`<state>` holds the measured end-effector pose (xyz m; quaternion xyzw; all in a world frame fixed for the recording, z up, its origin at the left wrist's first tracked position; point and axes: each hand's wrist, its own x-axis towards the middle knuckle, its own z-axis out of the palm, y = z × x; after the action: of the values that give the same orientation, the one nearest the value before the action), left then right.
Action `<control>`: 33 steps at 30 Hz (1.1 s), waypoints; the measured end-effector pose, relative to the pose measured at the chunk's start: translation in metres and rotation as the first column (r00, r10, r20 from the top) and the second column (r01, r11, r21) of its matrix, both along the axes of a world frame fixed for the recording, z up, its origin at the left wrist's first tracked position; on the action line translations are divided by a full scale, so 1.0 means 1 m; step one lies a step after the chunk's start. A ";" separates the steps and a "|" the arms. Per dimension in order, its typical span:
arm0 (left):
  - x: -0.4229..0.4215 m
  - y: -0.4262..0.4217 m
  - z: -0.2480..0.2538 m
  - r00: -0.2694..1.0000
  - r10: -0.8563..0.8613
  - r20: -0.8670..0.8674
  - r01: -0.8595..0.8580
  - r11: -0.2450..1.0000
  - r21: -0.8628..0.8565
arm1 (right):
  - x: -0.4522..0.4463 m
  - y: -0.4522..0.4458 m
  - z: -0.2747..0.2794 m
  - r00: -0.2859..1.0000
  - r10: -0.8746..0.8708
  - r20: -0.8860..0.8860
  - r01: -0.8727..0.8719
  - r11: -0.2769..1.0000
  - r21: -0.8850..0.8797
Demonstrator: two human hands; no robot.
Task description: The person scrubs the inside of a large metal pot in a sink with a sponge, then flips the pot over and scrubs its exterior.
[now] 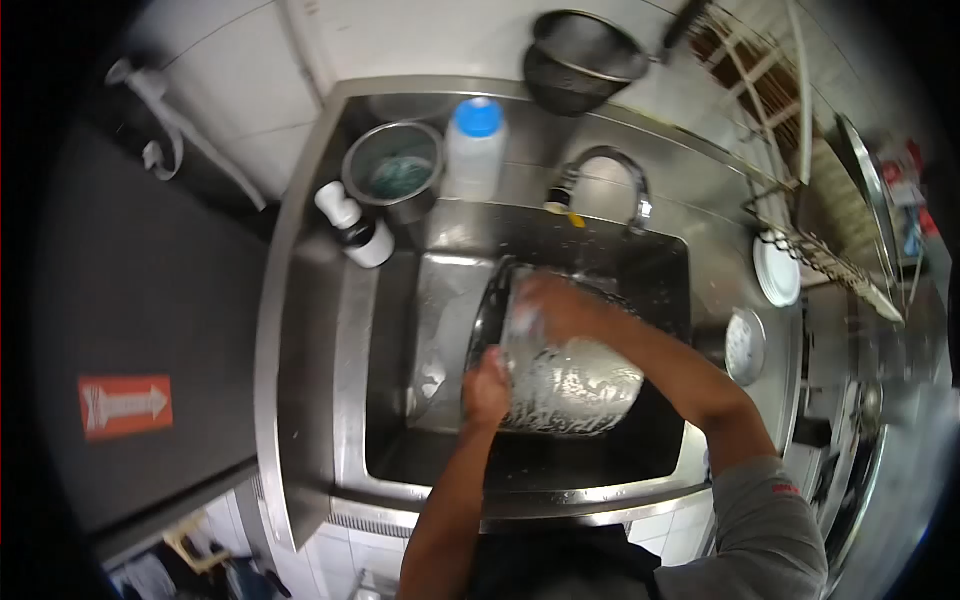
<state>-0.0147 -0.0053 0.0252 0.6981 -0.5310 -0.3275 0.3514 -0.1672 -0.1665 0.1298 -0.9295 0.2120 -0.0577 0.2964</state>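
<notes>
A shiny metal pan (590, 385), wet and streaked with suds, is tilted inside the steel sink (390, 400). My left hand (487, 388) is closed on the pan's left edge. Over the upper left part of the pan, my right hand (552, 308) is blurred by motion. Its fingers look curled, pressed toward the pan's surface, around something pale that I cannot make out. A curved faucet (625, 175) stands behind the sink, its spout turned toward the basin.
Along the back left ledge stand a metal pot (395, 165) with greenish contents, a blue-capped bottle (477, 150) and a white-topped pump bottle (355, 228). A dark strainer (580, 65) is at the back. White plates (777, 268) and a small bowl (744, 347) sit at right.
</notes>
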 end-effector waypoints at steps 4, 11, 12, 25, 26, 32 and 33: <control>0.000 -0.002 0.012 0.999 0.026 0.023 -0.028 0.997 0.078 | 0.000 0.014 0.011 0.981 0.100 -0.167 -0.103 0.995 -0.008; 0.000 0.006 0.015 0.999 0.052 0.012 -0.052 0.999 -0.003 | 0.010 0.006 -0.008 0.948 0.242 -0.205 -0.266 0.959 -0.098; 0.002 0.009 0.021 0.999 0.029 0.034 -0.029 1.000 -0.004 | 0.006 -0.008 -0.011 0.952 0.180 -0.247 -0.196 0.980 -0.042; 0.004 0.011 0.031 0.998 -0.007 0.067 0.011 0.999 -0.050 | -0.023 -0.047 -0.016 0.942 -0.316 -0.117 0.324 0.945 0.056; 0.003 0.010 0.027 0.998 -0.011 0.070 0.015 0.998 -0.059 | -0.023 -0.041 -0.024 0.941 -0.321 -0.112 0.327 0.944 0.049; 0.009 0.027 0.014 0.997 0.022 0.078 -0.011 0.989 -0.147 | -0.011 0.047 -0.006 0.986 -0.154 0.063 0.158 0.986 -0.059; 0.008 0.029 0.002 0.997 0.010 0.081 0.003 0.988 -0.157 | -0.006 0.052 -0.001 0.984 -0.166 0.068 0.171 0.983 -0.069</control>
<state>-0.0065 0.0234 0.0272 0.6820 -0.5678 -0.2550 0.3840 -0.1728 -0.1146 0.1291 -0.9163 0.2782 -0.1192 0.2622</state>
